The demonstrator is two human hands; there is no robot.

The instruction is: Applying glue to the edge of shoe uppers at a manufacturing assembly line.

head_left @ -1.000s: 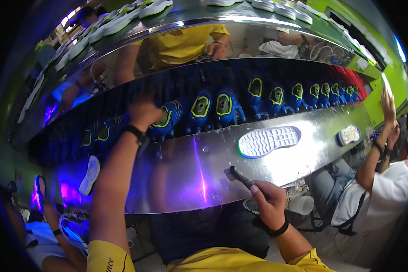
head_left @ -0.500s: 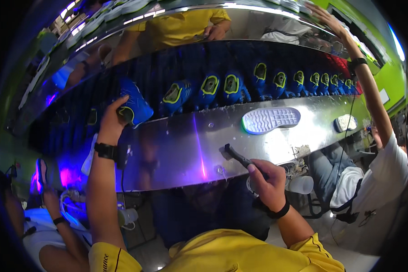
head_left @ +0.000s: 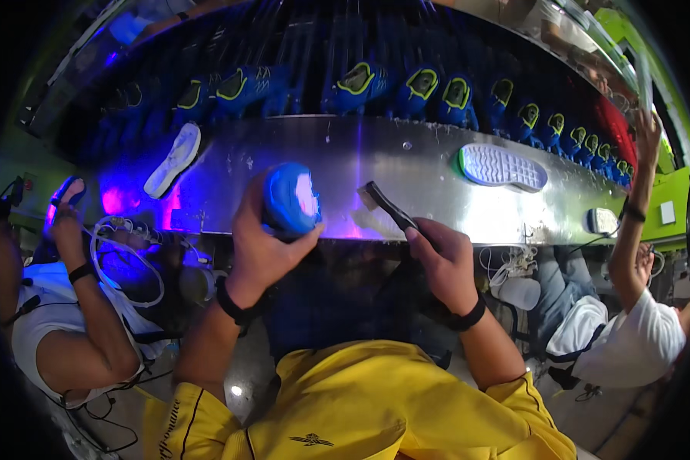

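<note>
My left hand (head_left: 259, 261) is wrapped round a blue shoe upper (head_left: 287, 201), raised over the front edge of the metal bench. One end of the upper faces me, and a pale pinkish patch shows on its right side. To the right, my right hand (head_left: 448, 261) grips the dark handle of a small brush (head_left: 392, 208). The brush head points up and left over the bench, apart from the upper.
Several blue shoe uppers (head_left: 353, 80) with yellow-green collars stand in a row on the dark conveyor behind the metal bench (head_left: 284, 146). White soles lie on the bench at left (head_left: 175, 157) and right (head_left: 506, 167). People in white sit on both sides.
My left hand has brought the blue upper from the conveyor's edge toward me and turned it. The brush stays in my right hand, held near the bench's front edge. The view has shifted.
</note>
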